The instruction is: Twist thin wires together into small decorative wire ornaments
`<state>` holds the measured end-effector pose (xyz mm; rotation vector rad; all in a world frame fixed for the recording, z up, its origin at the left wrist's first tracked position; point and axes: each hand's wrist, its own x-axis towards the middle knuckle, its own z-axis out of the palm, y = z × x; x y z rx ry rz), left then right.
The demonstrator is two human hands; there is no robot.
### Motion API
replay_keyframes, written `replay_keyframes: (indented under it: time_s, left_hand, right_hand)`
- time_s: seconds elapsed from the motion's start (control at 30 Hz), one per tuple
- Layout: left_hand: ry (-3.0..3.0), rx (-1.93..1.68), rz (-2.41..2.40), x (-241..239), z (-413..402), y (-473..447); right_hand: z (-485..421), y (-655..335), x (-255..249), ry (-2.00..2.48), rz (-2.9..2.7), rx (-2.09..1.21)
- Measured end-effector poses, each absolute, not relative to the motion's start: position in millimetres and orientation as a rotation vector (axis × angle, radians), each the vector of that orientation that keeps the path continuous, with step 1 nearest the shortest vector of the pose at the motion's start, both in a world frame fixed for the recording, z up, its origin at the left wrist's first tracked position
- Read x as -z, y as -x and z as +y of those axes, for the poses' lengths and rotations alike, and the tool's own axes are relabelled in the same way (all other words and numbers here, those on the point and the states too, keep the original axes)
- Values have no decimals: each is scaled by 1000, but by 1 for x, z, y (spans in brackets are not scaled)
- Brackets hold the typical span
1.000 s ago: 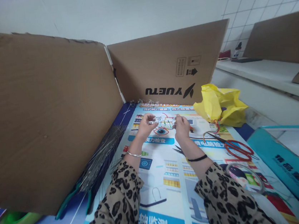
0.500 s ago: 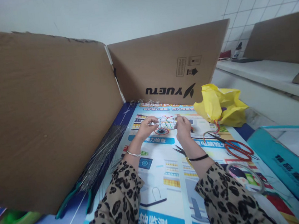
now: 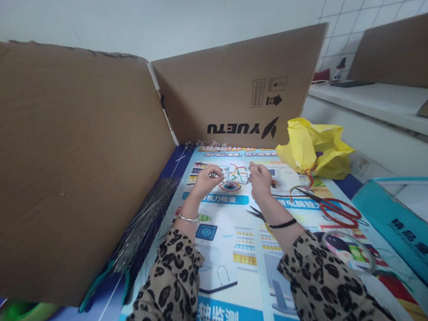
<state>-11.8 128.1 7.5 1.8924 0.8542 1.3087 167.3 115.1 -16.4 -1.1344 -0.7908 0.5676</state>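
Between my two hands is a small, thin wire piece with red and green threads (image 3: 238, 174), held just above the printed poster sheet; its exact kind is too fine to make out. My left hand (image 3: 209, 178) pinches its left side between thumb and fingers. On its right side, my right hand (image 3: 261, 180) is closed, thumb and index finger at the edge and the other fingers curled. A pointed tool with dark tips (image 3: 257, 213) lies beside my right wrist, its yellow handle partly covered by the forearm. Red-handled scissors (image 3: 341, 212) rest farther right.
Cardboard panels (image 3: 241, 95) stand along the left and back. A bundle of thin metal wires (image 3: 146, 230) and a green-handled tool (image 3: 93, 292) lie left, near a green ring (image 3: 26, 313). Right are a crumpled yellow bag (image 3: 315, 149), coloured cords (image 3: 308, 180) and a teal box (image 3: 412, 241).
Both hands keep their hold on the wire piece. My left hand has shifted slightly left, so the hands are a little farther apart. The whole view has moved slightly.
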Motion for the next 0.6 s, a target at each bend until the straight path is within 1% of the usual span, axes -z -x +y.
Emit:
replay_keyframes:
  time_s: [0.27, 0.37, 0.5, 0.6]
  left_hand:
    - [-1963, -1007, 865, -9, 132, 31]
    - [-2077, -1012, 896, -18, 128, 30]
    - [-2202, -1031, 822, -27, 114, 9]
    - [-2270, -994, 945, -24, 103, -10]
  right_hand:
    - [108, -164, 10, 1150, -921, -554]
    - [104, -162, 6, 1154, -992, -549]
    - [99, -157, -2, 1153, -1058, -538]
    - [94, -153, -9, 1153, -1101, -527]
